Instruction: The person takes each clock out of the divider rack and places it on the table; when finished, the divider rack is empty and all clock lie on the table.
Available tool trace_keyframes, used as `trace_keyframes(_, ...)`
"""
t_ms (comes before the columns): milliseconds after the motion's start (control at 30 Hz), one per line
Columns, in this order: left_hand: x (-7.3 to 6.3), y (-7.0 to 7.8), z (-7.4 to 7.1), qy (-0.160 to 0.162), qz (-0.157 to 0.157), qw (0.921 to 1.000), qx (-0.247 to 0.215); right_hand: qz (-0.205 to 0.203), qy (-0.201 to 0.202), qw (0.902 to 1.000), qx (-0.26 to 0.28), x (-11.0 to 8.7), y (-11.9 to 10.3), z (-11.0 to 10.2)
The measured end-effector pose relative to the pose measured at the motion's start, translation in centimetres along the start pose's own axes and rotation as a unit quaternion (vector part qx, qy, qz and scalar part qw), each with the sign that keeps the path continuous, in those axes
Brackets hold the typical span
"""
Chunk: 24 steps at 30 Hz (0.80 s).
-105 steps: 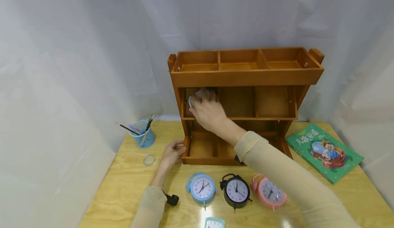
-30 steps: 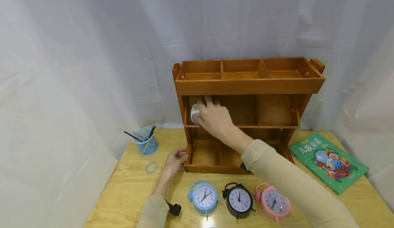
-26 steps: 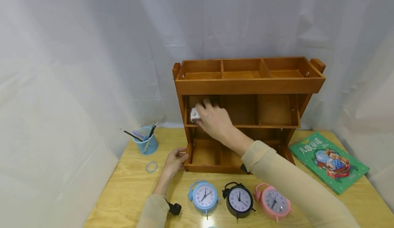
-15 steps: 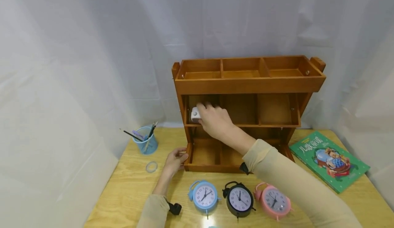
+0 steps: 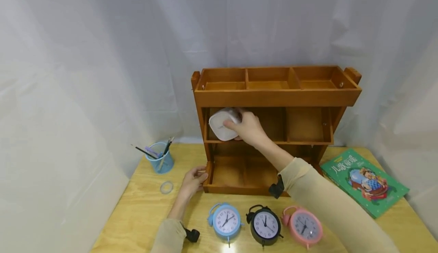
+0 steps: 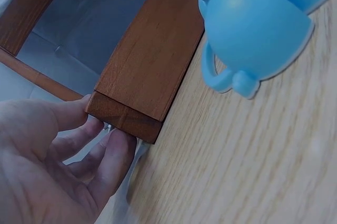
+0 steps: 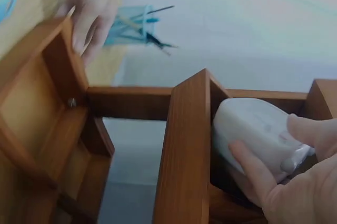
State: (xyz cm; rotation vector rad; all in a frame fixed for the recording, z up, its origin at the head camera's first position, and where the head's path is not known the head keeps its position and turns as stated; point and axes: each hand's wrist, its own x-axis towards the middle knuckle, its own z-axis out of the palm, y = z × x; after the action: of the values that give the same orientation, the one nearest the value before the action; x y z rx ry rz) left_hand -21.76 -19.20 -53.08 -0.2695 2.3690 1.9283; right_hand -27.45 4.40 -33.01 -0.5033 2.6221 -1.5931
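My right hand (image 5: 249,128) pinches a white rounded-square object (image 5: 219,125) between thumb and fingers, in the left middle-tier compartment of a three-tier wooden shelf (image 5: 277,98). In the right wrist view this white object (image 7: 250,129) is thick, with a small knob on its edge near my fingers; I cannot tell its kind. It stands tilted, broad side outward. My left hand (image 5: 192,179) grips the shelf's lower left front corner. Up close, the left wrist view has the thumb and fingers of that hand (image 6: 52,155) around the wooden end piece (image 6: 126,116).
Along the table front lie a blue alarm clock (image 5: 226,220), a black alarm clock (image 5: 265,224) and a pink alarm clock (image 5: 304,226). A blue pen cup (image 5: 162,163) and a clear ring (image 5: 166,187) lie left of the shelf, a green book (image 5: 364,181) right.
The white object, earlier mostly behind my right hand, has been turned so its broad side shows. My right hand has shifted slightly right. The left hand keeps its hold on the corner.
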Motion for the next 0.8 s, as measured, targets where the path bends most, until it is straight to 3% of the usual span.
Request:
trace_keyframes(67, 0.0, -0.2, 0.1, -0.001, 0.005, 1.0, 0.0, 0.034, -0.012, 0.9956, 0.087, 0.0, 0.2, -0.2)
trace_keyframes(133, 0.1, -0.5, 0.2, -0.002, 0.009, 0.9999, 0.003, 0.067, -0.022, 0.9838, 0.165, -0.1, 0.5, -0.3)
trace_keyframes(267, 0.3, -1.1, 0.3, -0.003, 0.014, 0.9999, 0.007, 0.107, -0.055, 0.9461, 0.301, -0.4, 0.9, -0.6)
trace_keyframes(367, 0.4, -1.1, 0.3, -0.002, 0.012, 0.9999, 0.002, 0.118, -0.09, 0.9172, 0.37, -0.7, 1.0, -0.9)
trace_keyframes(467, 0.5, -0.9, 0.4, 0.0, 0.009, 1.0, -0.005, 0.13, -0.112, 0.8993, 0.402, -1.0, 1.0, -1.3)
trace_keyframes(567, 0.7, -0.5, 0.3, 0.002, 0.01, 0.9999, -0.01, 0.135, -0.125, 0.8929, 0.411, -1.4, 0.8, -1.9)
trace_keyframes(800, 0.9, 0.3, -0.4, 0.001, 0.009, 0.9999, -0.011, 0.131, -0.142, 0.8972, 0.397, -2.6, 0.3, -3.2)
